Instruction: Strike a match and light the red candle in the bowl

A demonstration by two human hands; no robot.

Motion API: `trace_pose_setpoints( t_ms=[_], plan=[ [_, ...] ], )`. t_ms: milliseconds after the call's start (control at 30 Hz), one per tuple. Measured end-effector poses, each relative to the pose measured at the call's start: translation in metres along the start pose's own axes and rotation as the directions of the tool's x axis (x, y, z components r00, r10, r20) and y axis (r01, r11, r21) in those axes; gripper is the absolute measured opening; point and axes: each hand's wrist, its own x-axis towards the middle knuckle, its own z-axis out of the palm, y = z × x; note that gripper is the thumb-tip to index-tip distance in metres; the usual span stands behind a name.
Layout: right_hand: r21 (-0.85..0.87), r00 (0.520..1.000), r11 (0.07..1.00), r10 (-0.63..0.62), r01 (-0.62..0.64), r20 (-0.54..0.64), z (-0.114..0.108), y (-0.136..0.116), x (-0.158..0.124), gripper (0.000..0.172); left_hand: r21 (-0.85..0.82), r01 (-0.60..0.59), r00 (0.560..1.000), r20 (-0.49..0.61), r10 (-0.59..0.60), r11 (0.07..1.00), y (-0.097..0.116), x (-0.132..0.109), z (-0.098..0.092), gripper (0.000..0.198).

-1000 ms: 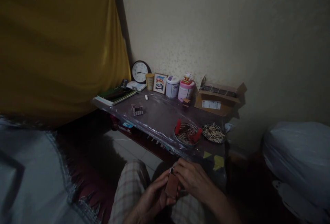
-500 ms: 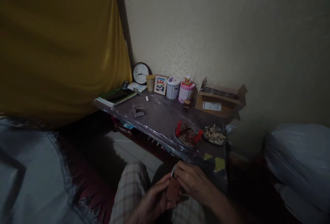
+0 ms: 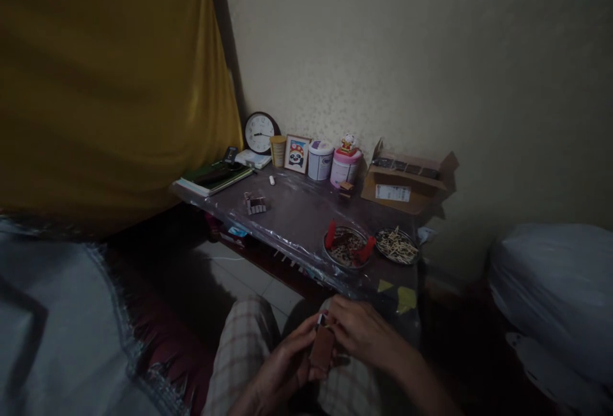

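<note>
My left hand (image 3: 292, 358) is wrapped around a small brown matchbox (image 3: 322, 347), held tilted above my lap. A white and dark end part shows at the top of the box. My right hand (image 3: 357, 330) is closed at that upper end, its fingertips pinched together. Something small with a reddish spot shows by the fingertips, too dim to make out. On the table ahead, a round plate of matchsticks (image 3: 396, 246) stands beside a metal plate (image 3: 352, 264) with two red candles (image 3: 331, 234) and dark bits in it.
The plastic-covered table (image 3: 297, 211) holds a small stack of boxes (image 3: 255, 203), brown boxes (image 3: 345, 187), two tins (image 3: 320, 161), a picture frame (image 3: 297, 154), a clock (image 3: 261, 132) and an opened carton (image 3: 400, 186). Yellow paper pieces (image 3: 406, 298) lie near the front corner.
My right fingers have shifted slightly at the box's upper end, and more of its white end part shows. The left hand keeps its hold. The view has tipped slightly downward.
</note>
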Motion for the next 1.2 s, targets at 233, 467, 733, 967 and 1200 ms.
trace_pose_setpoints(
  t_ms=[233,467,733,967,1200],
  plan=[
    [0.670,0.956,0.716,0.291,-0.196,-0.031,0.020,0.028,0.003,0.008,0.013,-0.035,0.999,0.009,0.035,0.999,0.008,-0.001,0.001,0.047],
    [0.919,0.905,0.350,0.426,-0.182,0.017,0.022,0.023,0.004,0.025,-0.027,-0.055,0.998,-0.015,0.054,0.998,0.013,-0.003,0.007,0.048],
    [0.866,0.859,0.469,0.502,-0.172,-0.101,0.019,0.017,0.002,0.020,-0.035,-0.077,0.997,-0.032,0.076,0.996,0.021,-0.006,0.014,0.050],
    [0.511,0.883,0.858,0.281,-0.056,-0.375,0.023,0.012,-0.002,0.015,-0.029,-0.107,0.993,-0.061,0.106,0.994,0.024,-0.005,0.020,0.048],
    [0.069,0.970,0.996,0.077,-0.062,-0.229,0.014,-0.002,-0.005,0.027,0.069,-0.124,0.991,-0.031,0.127,0.990,0.015,0.002,0.011,0.041]
  ],
)
